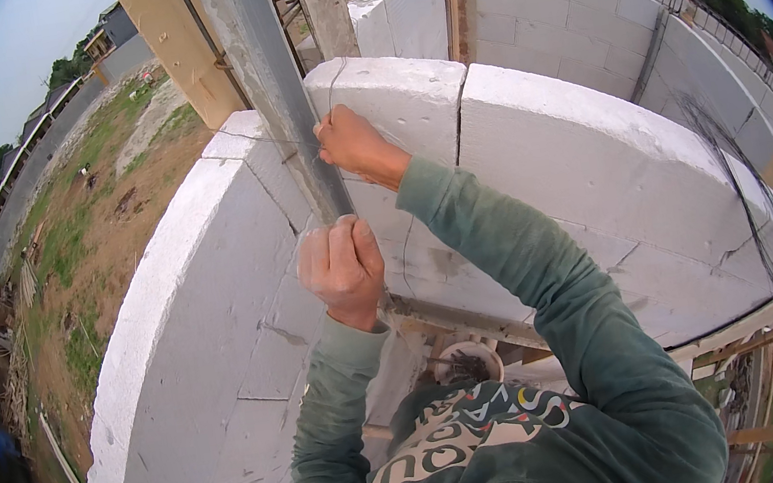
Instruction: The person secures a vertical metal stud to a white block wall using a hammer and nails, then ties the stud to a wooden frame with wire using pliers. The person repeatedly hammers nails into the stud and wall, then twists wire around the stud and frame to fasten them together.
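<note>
A grey upright board or metal channel [252, 43] stands in the corner between two white block walls. Thin wire [265, 138] crosses its face, and my right hand [358, 147] is closed on it just right of the upright. A loose length of the wire curls up over the wall top above that hand; another thin strand hangs below. Lower down, my left hand [342, 265] is closed at the lower end of the upright; whatever its fingers hold is hidden. The left block wall [195, 357] and the right block wall [594, 173] meet behind my hands.
A yellowish timber post [171, 44] rises beside the upright. Bundled black wire [746, 201] hangs over the right wall. Below me, a pale bucket [492, 357] holds dark material. More block walls [563, 19] stand beyond, and grassy ground [77, 255] lies outside at left.
</note>
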### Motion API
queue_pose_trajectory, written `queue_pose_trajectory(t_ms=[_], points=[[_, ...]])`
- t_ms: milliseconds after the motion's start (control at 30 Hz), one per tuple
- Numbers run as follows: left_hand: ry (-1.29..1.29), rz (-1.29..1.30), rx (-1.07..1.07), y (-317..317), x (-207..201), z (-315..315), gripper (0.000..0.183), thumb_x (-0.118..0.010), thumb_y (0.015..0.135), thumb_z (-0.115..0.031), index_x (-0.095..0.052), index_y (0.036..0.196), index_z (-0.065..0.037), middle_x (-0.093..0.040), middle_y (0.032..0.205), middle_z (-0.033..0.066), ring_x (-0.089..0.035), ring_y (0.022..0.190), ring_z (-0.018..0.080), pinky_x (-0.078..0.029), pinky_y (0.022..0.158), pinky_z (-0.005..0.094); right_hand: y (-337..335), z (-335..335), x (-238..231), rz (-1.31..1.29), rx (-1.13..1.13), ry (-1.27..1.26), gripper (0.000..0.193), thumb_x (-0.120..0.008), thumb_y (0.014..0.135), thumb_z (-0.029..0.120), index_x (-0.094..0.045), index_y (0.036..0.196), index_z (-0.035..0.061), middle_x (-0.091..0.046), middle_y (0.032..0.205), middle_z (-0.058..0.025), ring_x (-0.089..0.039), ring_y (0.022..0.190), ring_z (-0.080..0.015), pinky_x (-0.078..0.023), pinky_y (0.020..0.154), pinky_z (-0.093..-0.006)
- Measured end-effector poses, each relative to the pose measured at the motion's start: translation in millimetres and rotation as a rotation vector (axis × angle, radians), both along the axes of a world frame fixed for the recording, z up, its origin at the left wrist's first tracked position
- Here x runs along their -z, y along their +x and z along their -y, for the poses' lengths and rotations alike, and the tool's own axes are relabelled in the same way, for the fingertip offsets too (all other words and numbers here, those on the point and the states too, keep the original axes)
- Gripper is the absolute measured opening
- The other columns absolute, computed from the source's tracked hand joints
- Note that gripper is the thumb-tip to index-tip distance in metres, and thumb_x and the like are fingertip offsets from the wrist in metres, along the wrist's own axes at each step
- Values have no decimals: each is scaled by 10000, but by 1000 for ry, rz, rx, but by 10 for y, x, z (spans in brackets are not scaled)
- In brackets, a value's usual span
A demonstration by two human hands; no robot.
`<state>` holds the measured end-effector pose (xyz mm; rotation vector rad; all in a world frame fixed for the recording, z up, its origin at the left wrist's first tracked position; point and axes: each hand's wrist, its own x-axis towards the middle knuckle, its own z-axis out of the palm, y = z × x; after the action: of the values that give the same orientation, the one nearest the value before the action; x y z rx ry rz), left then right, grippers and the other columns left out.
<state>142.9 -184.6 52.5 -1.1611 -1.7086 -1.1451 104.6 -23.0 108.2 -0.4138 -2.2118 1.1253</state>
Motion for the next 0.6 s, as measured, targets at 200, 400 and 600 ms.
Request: queue_pose_trajectory(t_ms=[200, 400, 600], points=[[-35, 1156, 762, -723, -207, -255, 247, -488, 983, -194, -616, 920, 7, -594, 753, 31, -553, 676, 113, -444, 632, 253, -44, -12, 111, -61, 40, 6, 278, -513, 948, 248, -523, 1002, -25, -608, 755, -126, -617, 681, -185, -484, 587, -331], [18, 992, 626, -985, -180, -514, 214, -479, 982, -173, -620, 916, -28, -556, 751, -32, -480, 661, 63, -400, 595, 211, 344, 353, -43, 36, 202, 212, 371, -607, 877, 257, -549, 1031, -77, -632, 840, -290, -664, 706, -371, -520, 660, -439], [-135, 988, 587, -937, -507, -542, 203, -532, 956, -173, -641, 960, -2, -623, 816, 19, -553, 741, 105, -450, 691, 258, 546, 882, -208, -98, 191, 483, 222, -644, 814, 211, -652, 832, -11, -602, 764, -312, -635, 682, -433, -525, 640, -488]])
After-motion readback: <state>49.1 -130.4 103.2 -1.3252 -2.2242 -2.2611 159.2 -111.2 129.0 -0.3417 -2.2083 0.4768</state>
